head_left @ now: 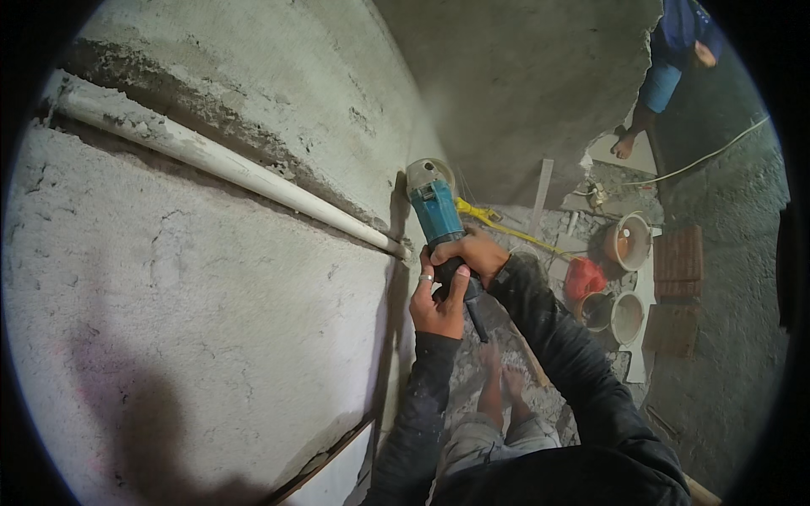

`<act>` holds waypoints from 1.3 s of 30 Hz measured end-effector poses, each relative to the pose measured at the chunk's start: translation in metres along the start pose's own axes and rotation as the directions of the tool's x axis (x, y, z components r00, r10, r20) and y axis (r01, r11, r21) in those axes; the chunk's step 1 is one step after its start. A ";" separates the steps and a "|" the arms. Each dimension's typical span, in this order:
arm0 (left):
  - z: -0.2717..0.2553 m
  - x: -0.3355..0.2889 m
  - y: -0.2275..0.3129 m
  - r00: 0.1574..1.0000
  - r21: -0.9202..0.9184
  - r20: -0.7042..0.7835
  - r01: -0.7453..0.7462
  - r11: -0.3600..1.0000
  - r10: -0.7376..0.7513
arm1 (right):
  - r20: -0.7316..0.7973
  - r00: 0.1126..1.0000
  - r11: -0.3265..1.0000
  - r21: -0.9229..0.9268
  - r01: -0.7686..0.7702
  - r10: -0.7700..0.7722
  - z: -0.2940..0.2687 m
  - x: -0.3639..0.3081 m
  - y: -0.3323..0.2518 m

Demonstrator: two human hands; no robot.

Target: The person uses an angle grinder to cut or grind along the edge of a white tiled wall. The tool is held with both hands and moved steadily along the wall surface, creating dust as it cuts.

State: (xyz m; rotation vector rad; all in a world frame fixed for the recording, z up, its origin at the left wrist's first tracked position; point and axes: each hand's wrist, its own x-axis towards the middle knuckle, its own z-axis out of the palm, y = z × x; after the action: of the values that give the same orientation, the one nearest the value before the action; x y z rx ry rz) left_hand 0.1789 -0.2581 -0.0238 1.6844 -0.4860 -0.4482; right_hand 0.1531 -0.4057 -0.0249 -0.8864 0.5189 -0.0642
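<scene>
A teal-and-black angle grinder point(437, 211) was held near the inner corner of the room, its round disc guard point(430, 171) turned toward the rough plastered wall point(211, 287); whether the wall was being touched could not be told. Both hands were clamped on the tool's black rear body, close together: the left hand point(439, 308), with a ring on one finger, was wrapped around it from below, and the right hand point(479, 255) was closed over it just above. A black power lead point(479, 322) was seen hanging from the rear end, over the bare feet point(510, 379) below.

A white pipe point(228, 173) was set in a rough groove along the wall, its far end brought close to the grinder. Behind the tool, a yellow cord or strap point(498, 225) was stretched over the rubble point(506, 218). Footing on the right was crowded by a red plastic bag point(584, 278), a large round tub point(641, 243), a pale bucket point(627, 319) and a darker bucket point(596, 314), with stacked reddish-brown tiles point(677, 263) placed beside them. Beyond a broken wall edge, another person point(662, 88) was partly seen, near a thin pale cable point(709, 162). Any markings on the grinder were too small to be read.
</scene>
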 end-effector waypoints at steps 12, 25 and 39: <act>-0.006 -0.005 0.010 0.999 0.017 0.022 0.036 0.999 -0.036 | -0.002 0.999 0.998 0.050 -0.035 0.035 0.006 -0.009 -0.003; -0.012 -0.013 0.014 0.997 -0.007 0.033 0.072 0.997 -0.072 | -0.013 0.997 0.992 0.100 -0.070 0.072 0.012 -0.012 0.003; -0.020 -0.027 0.014 0.998 -0.001 0.028 0.056 0.998 -0.056 | -0.032 0.997 0.995 0.072 -0.062 0.065 0.021 -0.023 0.012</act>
State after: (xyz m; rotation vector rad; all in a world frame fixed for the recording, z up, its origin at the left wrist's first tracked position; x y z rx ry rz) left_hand 0.1663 -0.2289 -0.0057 1.6950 -0.4597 -0.5137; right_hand 0.1405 -0.3769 -0.0144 -0.7996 0.5730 -0.0397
